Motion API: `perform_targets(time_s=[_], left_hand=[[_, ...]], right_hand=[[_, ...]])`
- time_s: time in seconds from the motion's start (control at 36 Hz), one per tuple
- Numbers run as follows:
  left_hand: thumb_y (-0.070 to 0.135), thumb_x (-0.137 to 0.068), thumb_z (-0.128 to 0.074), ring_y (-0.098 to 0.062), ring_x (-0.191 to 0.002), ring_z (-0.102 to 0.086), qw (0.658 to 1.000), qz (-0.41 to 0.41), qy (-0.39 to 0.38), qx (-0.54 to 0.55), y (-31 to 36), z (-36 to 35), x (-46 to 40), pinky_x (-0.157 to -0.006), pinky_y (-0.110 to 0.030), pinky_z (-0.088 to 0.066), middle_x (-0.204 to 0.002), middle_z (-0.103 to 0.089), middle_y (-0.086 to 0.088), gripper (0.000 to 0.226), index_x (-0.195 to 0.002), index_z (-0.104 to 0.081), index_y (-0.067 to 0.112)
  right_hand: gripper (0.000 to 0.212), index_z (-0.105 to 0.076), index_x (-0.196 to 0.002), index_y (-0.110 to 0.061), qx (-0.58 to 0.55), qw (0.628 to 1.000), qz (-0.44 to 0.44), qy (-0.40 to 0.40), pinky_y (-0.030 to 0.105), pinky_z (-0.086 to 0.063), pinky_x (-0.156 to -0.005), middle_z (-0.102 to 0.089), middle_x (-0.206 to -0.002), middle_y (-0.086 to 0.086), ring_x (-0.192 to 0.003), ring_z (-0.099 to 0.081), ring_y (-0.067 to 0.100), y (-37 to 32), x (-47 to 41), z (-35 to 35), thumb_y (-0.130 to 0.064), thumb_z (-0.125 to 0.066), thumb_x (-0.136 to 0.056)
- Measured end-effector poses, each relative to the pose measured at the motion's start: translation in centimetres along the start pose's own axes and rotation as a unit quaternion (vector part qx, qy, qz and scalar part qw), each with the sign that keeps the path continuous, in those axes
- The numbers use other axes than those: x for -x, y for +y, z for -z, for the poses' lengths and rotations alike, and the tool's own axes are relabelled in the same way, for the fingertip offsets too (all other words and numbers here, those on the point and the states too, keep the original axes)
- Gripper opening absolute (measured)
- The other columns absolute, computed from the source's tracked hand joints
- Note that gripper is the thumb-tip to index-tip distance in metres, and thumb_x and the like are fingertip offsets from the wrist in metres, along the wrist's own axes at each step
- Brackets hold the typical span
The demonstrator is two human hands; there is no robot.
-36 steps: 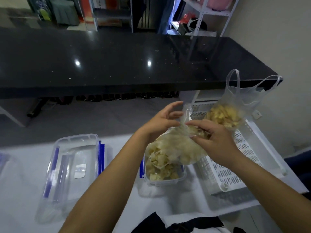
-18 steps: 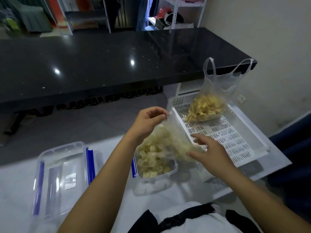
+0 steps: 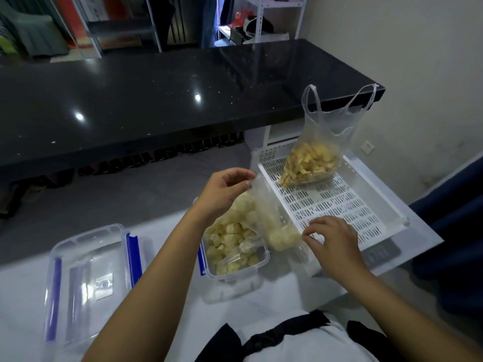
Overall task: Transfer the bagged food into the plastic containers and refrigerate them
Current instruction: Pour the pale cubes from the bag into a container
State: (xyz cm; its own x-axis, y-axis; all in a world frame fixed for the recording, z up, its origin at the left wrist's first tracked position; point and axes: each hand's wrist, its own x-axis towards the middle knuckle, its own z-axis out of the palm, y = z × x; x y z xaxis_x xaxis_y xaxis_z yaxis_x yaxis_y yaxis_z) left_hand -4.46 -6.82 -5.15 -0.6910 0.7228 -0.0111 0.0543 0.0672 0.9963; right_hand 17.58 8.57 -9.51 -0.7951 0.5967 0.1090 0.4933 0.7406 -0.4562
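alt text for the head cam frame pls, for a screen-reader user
A person's left hand pinches a clear bag of pale food chunks tipped over an open plastic container, already partly filled, while the right hand holds the bag's lower end. A second bag of food stands in a white perforated tray; a clear lid lies left.

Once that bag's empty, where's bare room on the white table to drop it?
Bare white table lies between the lid and the container, and along the near edge. The crate's near half is also bare. Crowded: around the container, where the left hand and right hand hold the bag.
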Motion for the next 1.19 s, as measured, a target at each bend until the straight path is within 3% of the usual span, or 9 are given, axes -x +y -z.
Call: perform_targets(time_s=[0.14, 0.25, 0.36, 0.56, 0.69, 0.92, 1.0, 1.11, 1.19], left_hand=[[0.005, -0.094, -0.065, -0.009, -0.092, -0.071, 0.999, 0.0, 0.03, -0.018, 0.0, 0.4, 0.1, -0.08, -0.018, -0.054, -0.097, -0.076, 0.0, 0.017, -0.103, -0.077, 0.015], [0.003, -0.095, -0.063, -0.019, -0.092, -0.071, 0.997, 0.002, 0.075, 0.011, 0.1, 1.2, 0.3, -0.087, -0.031, -0.057, -0.096, -0.076, -0.005, 0.021, -0.094, -0.077, 0.019], [0.001, -0.096, -0.059, -0.018, -0.091, -0.07, 0.989, -0.012, 0.131, 0.069, 0.5, 2.4, 0.5, -0.086, -0.029, -0.058, -0.095, -0.075, -0.003, 0.024, -0.093, -0.075, 0.018], [-0.001, -0.096, -0.058, -0.014, -0.088, -0.069, 0.981, -0.019, 0.16, 0.104, 0.8, 3.4, 0.8, -0.084, -0.027, -0.058, -0.093, -0.073, -0.002, 0.02, -0.099, -0.073, 0.011], [0.0, -0.096, -0.057, -0.022, -0.092, -0.067, 0.979, -0.021, 0.175, 0.101, 1.0, 3.6, 1.2, -0.093, -0.041, -0.056, -0.097, -0.071, -0.009, 0.019, -0.101, -0.072, 0.01], [0.001, -0.097, -0.057, -0.023, -0.093, -0.069, 0.979, -0.022, 0.17, 0.109, 1.4, 3.6, 1.5, -0.091, -0.042, -0.059, -0.095, -0.073, -0.005, 0.024, -0.095, -0.073, 0.018], [0.0, -0.097, -0.056, -0.022, -0.09, -0.069, 0.979, -0.013, 0.17, 0.114, 1.3, 3.4, 1.4, -0.09, -0.043, -0.059, -0.093, -0.072, -0.004, 0.025, -0.094, -0.073, 0.017], [0.001, -0.097, -0.056, -0.026, -0.092, -0.069, 0.977, -0.022, 0.173, 0.121, 1.3, 3.7, 1.7, -0.087, -0.042, -0.06, -0.095, -0.072, -0.006, 0.023, -0.096, -0.074, 0.016], [0.002, -0.098, -0.056, -0.024, -0.089, -0.069, 0.977, -0.022, 0.175, 0.121, 1.4, 3.8, 1.8, -0.084, -0.04, -0.06, -0.092, -0.071, -0.003, 0.021, -0.098, -0.072, 0.015]], right_hand=[[0.012, -0.071, -0.082, -0.02, -0.056, 0.998, 0.003, 0.006, 0.046, -0.047, -0.09, -0.063, -0.095, -0.009, -0.099, -0.058, 0.022, -0.4, -0.6, 0.6, -0.009, -0.074, -0.085], [0.013, -0.068, -0.087, -0.02, -0.157, 0.987, -0.01, 0.035, 0.029, -0.043, -0.085, -0.061, -0.103, -0.007, -0.103, -0.056, 0.016, -1.0, -1.2, 2.5, -0.008, -0.068, -0.09], [0.017, -0.067, -0.082, -0.027, -0.21, 0.977, 0.001, 0.047, 0.008, -0.039, -0.081, -0.062, -0.108, -0.014, -0.101, -0.055, -0.008, -2.3, -1.2, 4.3, -0.012, -0.069, -0.09], [0.015, -0.07, -0.083, -0.02, -0.304, 0.952, -0.002, 0.045, 0.03, -0.048, -0.092, -0.066, -0.11, -0.005, -0.106, -0.062, 0.012, -4.6, -1.6, 5.5, -0.006, -0.069, -0.089], [0.019, -0.07, -0.079, -0.021, -0.359, 0.933, 0.013, 0.016, 0.013, -0.051, -0.075, -0.069, -0.109, -0.006, -0.1, -0.064, 0.001, -5.6, -2.1, 6.4, -0.005, -0.07, -0.089], [0.019, -0.071, -0.08, -0.025, -0.443, 0.896, -0.035, 0.001, 0.038, -0.058, -0.081, -0.074, -0.097, -0.007, -0.094, -0.069, 0.022, -5.1, -2.9, 6.1, -0.01, -0.068, -0.091], [0.017, -0.068, -0.08, -0.017, -0.508, 0.856, -0.097, -0.006, 0.036, -0.059, -0.075, -0.073, -0.085, -0.005, -0.089, -0.068, 0.023, -5.0, -2.5, 4.9, -0.004, -0.066, -0.091], [0.005, -0.066, -0.084, -0.017, -0.59, 0.802, -0.097, 0.013, 0.038, -0.062, -0.071, -0.071, -0.1, 0.019, -0.094, -0.073, 0.029, -4.6, -2.3, 5.5, -0.014, -0.066, -0.088], [0.007, -0.062, -0.09, -0.011, -0.552, 0.831, -0.071, -0.017, 0.042, -0.063, -0.071, -0.071, -0.102, 0.018, -0.091, -0.074, 0.034, -4.7, -2.0, 4.9, -0.007, -0.059, -0.095]])
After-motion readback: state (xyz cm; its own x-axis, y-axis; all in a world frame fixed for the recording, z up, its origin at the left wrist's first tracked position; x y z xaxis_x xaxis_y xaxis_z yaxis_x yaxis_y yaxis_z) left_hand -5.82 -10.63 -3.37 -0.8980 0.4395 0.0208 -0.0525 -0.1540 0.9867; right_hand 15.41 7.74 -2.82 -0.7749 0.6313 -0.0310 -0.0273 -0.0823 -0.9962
